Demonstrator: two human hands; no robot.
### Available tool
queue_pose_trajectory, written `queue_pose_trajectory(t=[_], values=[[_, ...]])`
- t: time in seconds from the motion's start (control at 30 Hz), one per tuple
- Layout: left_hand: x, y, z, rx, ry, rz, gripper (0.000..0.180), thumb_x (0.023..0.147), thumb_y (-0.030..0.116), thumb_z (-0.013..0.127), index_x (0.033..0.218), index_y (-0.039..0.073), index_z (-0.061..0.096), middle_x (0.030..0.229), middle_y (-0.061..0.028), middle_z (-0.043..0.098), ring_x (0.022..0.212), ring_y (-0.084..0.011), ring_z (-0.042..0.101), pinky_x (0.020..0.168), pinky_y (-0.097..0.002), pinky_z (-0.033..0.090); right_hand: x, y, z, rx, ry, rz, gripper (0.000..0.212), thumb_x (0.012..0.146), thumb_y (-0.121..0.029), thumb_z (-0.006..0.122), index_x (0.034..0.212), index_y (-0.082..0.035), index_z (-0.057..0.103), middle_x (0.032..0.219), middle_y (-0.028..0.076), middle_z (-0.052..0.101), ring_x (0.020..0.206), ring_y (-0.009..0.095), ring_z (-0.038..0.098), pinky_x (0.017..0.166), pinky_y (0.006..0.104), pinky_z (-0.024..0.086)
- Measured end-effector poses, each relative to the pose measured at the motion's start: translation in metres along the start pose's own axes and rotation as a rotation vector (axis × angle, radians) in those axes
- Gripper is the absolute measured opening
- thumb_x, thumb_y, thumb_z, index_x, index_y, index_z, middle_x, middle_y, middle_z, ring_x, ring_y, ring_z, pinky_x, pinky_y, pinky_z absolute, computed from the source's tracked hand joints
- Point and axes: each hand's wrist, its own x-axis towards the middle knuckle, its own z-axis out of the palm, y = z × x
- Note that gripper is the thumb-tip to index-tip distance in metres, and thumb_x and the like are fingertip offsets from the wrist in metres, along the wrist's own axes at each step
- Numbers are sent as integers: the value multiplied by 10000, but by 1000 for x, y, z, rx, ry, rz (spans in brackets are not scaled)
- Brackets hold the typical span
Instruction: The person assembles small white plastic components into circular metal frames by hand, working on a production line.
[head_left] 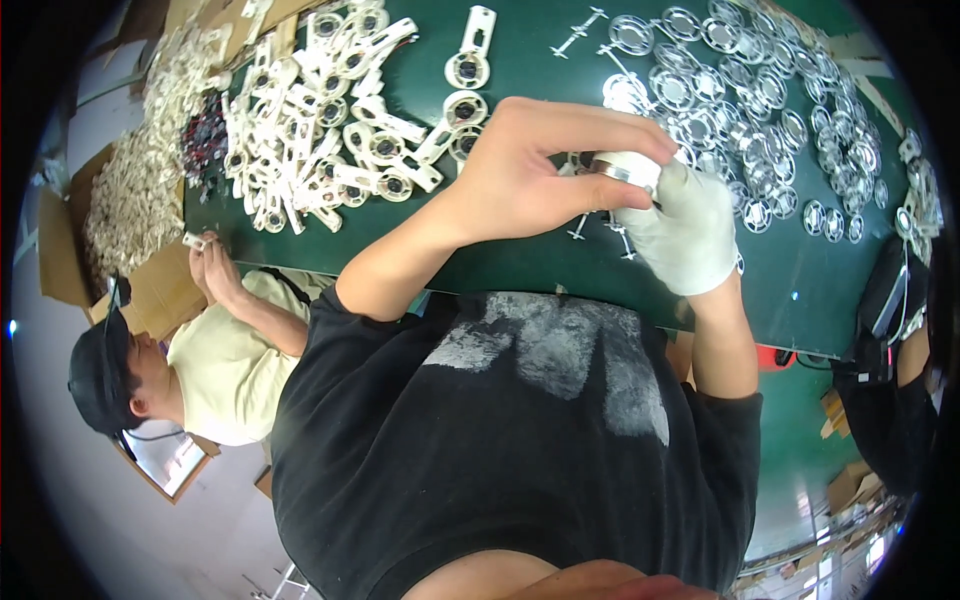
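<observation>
My bare left hand (pixel 515 172) is closed on a small round part (pixel 628 172), white with a shiny silver rim, gripped between thumb and fingertips. On its right side my right hand (pixel 690 232), in a white glove, also closes on the part; its fingers partly hide it. Both hands are above the green table (pixel 540 80). Beyond my left wrist lie white long-handled housings with round dark centres (pixel 467 68). Past the gloved hand spread many silver spoked rings (pixel 720 35).
A heap of white housings (pixel 300 120) covers the left of the table, beside dark parts with red wires (pixel 205 140). Small pale pieces fill a cardboard box (pixel 65 240). A co-worker (pixel 225 380) sits at left; another person (pixel 895 420) is at right. Thin metal pieces (pixel 578 32) lie ahead.
</observation>
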Motion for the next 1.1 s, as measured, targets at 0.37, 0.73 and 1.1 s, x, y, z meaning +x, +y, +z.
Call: queue_pose_trajectory(t=[0.37,0.73,1.1], values=[[60,-15,-53,-1,-53,-220,263,874,256,804,1014,35,778,986,-77,735,930,-167,691,831,-309,530,11,-15,-5,154,78,319,686,900,-352,745,1429,12,502,962,198,713,893,305,727,816,357,561],[66,-8,-98,1266,56,-683,421,861,440,776,982,37,744,898,-125,745,881,-261,727,793,-358,554,17,-3,-11,314,184,357,501,964,-134,688,1414,14,527,1075,127,710,876,156,685,808,290,562],[33,14,-58,524,-48,-41,252,888,76,763,1140,82,753,937,-22,669,758,-109,629,664,-254,510,34,-11,-10,-260,382,-244,596,774,1,775,1336,-46,582,1260,144,633,1185,369,594,1028,467,464]])
